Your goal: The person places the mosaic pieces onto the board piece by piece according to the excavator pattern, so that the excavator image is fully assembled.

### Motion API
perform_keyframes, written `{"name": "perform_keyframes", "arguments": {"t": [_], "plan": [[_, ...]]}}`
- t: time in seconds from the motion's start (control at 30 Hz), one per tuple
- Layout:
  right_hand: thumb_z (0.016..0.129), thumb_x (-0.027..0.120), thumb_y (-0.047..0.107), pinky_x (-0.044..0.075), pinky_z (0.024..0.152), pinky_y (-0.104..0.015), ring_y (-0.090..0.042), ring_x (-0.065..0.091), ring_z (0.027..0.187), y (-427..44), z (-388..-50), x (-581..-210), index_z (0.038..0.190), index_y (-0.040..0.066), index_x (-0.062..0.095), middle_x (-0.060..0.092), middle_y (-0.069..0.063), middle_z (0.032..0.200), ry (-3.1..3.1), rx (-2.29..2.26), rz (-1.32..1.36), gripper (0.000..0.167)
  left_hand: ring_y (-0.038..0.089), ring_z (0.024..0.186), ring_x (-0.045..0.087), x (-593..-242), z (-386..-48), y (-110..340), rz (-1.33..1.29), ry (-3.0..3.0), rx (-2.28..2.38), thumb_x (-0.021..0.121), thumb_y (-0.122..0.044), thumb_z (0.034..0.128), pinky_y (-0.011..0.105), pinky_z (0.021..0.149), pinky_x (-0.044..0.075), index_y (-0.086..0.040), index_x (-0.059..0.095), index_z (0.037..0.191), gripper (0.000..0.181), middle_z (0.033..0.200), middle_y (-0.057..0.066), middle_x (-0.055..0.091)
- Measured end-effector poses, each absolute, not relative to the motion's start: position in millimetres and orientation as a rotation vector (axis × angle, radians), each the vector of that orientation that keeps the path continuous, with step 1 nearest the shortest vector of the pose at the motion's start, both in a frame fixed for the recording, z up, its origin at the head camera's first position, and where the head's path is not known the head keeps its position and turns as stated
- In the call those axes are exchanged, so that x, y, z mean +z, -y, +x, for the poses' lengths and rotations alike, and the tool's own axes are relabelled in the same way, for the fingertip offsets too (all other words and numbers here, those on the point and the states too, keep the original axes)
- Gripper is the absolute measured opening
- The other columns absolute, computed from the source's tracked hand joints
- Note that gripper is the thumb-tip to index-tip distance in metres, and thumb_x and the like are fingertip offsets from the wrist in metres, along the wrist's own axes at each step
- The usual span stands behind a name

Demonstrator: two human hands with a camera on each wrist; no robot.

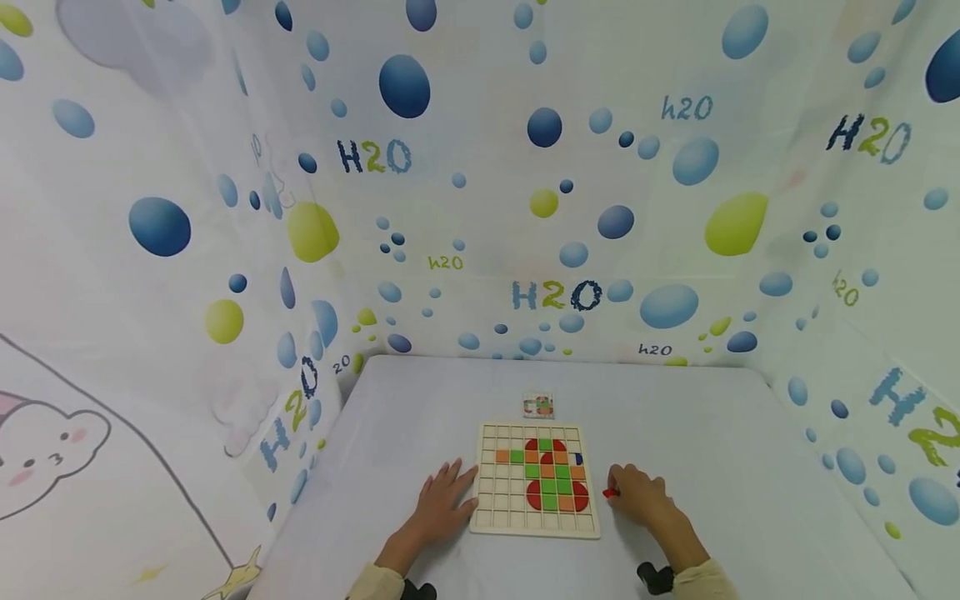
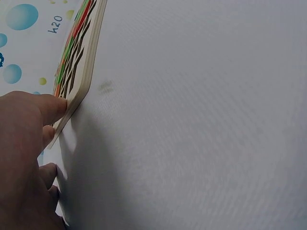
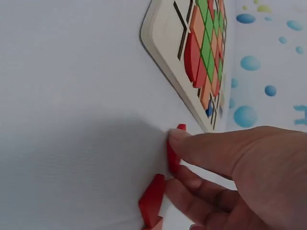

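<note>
A light wooden grid board (image 1: 495,521) lies flat on the table. Red, green and orange tiles fill part of its right and upper cells, and a small blue tile (image 1: 578,459) sits near its right edge. My left hand (image 1: 442,504) rests on the table, its fairly straight fingers touching the board's left edge. To the right of the board, my right hand (image 1: 641,496) pinches a red tile (image 3: 173,155) between thumb and fingers. A second red tile (image 3: 152,199) is close beside the fingertips in the right wrist view, with an orange piece (image 3: 157,224) partly cut off below it.
A small pattern card (image 1: 538,406) lies just beyond the board's far edge. The white table (image 1: 405,400) is backed and flanked by bubble-printed curtains (image 1: 480,217). A dark wrist strap part (image 1: 655,577) shows by the right sleeve.
</note>
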State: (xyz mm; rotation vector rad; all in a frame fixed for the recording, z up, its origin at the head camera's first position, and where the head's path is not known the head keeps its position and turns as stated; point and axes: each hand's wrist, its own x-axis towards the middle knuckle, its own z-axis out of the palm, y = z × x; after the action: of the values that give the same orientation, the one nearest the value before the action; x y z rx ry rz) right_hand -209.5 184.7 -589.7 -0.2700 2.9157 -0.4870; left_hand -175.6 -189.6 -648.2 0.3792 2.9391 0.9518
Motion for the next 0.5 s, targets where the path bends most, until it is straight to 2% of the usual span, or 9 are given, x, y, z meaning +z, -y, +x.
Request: {"name": "perform_keyframes", "arguments": {"t": [0.1, 0.27, 0.5], "plan": [[0.091, 0.079, 0.004, 0.052, 0.08, -0.052, -0.022, 0.057, 0.085, -186, -212, -597, 0.1, 0.009, 0.066, 0.059, -0.006, 0.093, -2.965, -0.524, -0.275, 0.017, 0.053, 0.155, 0.027, -646, -175, 189, 0.377, -2.934, 0.965, 0.06, -0.031, 0.1049, 0.076, 0.121, 0.018, -0.009, 0.051, 0.156, 0.056, 0.167, 0.026, 0.035], [0.09, 0.078, 0.001, 0.058, 0.083, -0.053, -0.027, 0.059, 0.093, -193, -222, -611, 0.109, 0.005, 0.067, 0.06, -0.014, 0.105, -2.985, -0.628, -0.188, 0.023, 0.052, 0.155, 0.027, -646, -175, 189, 0.374, -2.934, 0.958, 0.06, -0.031, 0.105, 0.076, 0.121, 0.018, -0.009, 0.051, 0.156, 0.056, 0.167, 0.026, 0.035], [0.092, 0.078, 0.001, 0.06, 0.087, -0.052, -0.028, 0.058, 0.093, -193, -224, -612, 0.109, 0.002, 0.066, 0.06, -0.015, 0.104, -3.01, -0.72, -0.193, 0.021, 0.053, 0.155, 0.028, -645, -175, 189, 0.367, -2.939, 0.958, 0.061, -0.032, 0.1043, 0.076, 0.121, 0.018, -0.009, 0.052, 0.155, 0.056, 0.167, 0.026, 0.036]]}}
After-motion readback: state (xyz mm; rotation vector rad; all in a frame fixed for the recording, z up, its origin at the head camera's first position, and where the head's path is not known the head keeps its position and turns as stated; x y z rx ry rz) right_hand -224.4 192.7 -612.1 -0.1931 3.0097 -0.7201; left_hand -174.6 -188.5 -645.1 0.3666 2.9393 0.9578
